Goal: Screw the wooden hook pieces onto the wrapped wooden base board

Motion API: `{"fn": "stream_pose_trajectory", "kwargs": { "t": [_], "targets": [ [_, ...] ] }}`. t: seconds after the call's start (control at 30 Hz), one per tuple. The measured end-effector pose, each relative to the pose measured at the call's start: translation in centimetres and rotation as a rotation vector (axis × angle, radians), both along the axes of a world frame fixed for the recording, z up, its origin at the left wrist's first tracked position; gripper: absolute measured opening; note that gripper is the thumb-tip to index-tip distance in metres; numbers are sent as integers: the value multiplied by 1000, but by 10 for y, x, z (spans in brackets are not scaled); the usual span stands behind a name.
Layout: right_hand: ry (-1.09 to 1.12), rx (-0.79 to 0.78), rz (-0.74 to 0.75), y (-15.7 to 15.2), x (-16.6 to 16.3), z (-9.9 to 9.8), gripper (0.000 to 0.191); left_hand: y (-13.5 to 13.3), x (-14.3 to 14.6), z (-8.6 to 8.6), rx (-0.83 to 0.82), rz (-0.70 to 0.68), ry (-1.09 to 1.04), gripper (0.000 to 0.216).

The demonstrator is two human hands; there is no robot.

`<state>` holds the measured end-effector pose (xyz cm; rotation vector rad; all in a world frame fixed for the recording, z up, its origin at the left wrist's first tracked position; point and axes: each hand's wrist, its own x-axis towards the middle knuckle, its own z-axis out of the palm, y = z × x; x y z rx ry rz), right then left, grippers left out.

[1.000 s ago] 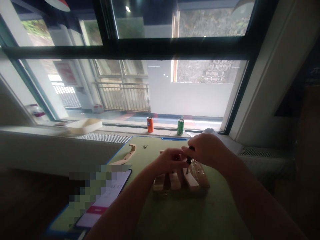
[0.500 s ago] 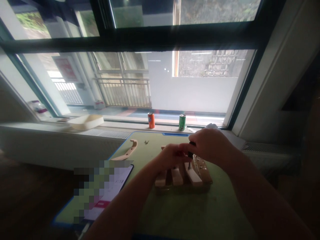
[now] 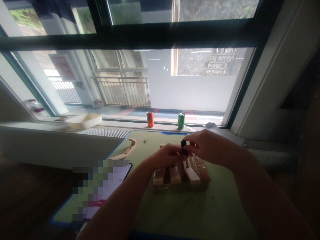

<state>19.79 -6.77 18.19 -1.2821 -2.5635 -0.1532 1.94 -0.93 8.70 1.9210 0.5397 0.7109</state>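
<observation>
My right hand grips the black handle of a screwdriver between thumb and fingers. The screwdriver stands nearly upright, its metal tip on a pale curved wooden piece. From the left, the fingers of my left hand close in at the screwdriver's lower handle; their exact hold is partly hidden. Two more wooden pieces lie side by side below my left hand, on a brown wooden board. Small metal bits show along the board's right part.
A loose curved wooden piece with holes and a few screws lie on the green mat. A phone is at the left. On the sill stand an orange can, a green can and a cream tray.
My right hand has shifted slightly left and its fingers have changed position on the screwdriver, showing more of the black handle. The view has drifted a little.
</observation>
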Motion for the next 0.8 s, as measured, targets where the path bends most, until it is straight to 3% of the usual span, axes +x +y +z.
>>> {"fn": "stream_pose_trajectory", "kwargs": {
  "t": [0.17,0.3,0.4,0.57,0.7,0.8],
  "targets": [
    [-33,47,-45,3,0,-1,32,-5,0,4,8,9,-32,29],
    [-100,129,-131,7,-4,-3,47,-3,3,-1,29,124,-12,37],
    [-67,171,-192,5,-2,-1,47,-3,5,-2,40,125,4,31],
    [-16,7,25,4,3,3,36,-8,4,4,-8,14,13,26],
    [-138,152,-196,10,-4,-1,56,-9,5,3,22,106,59,37],
    [-113,132,-173,9,-4,-3,54,-6,5,1,32,118,33,31]
  ]
}}
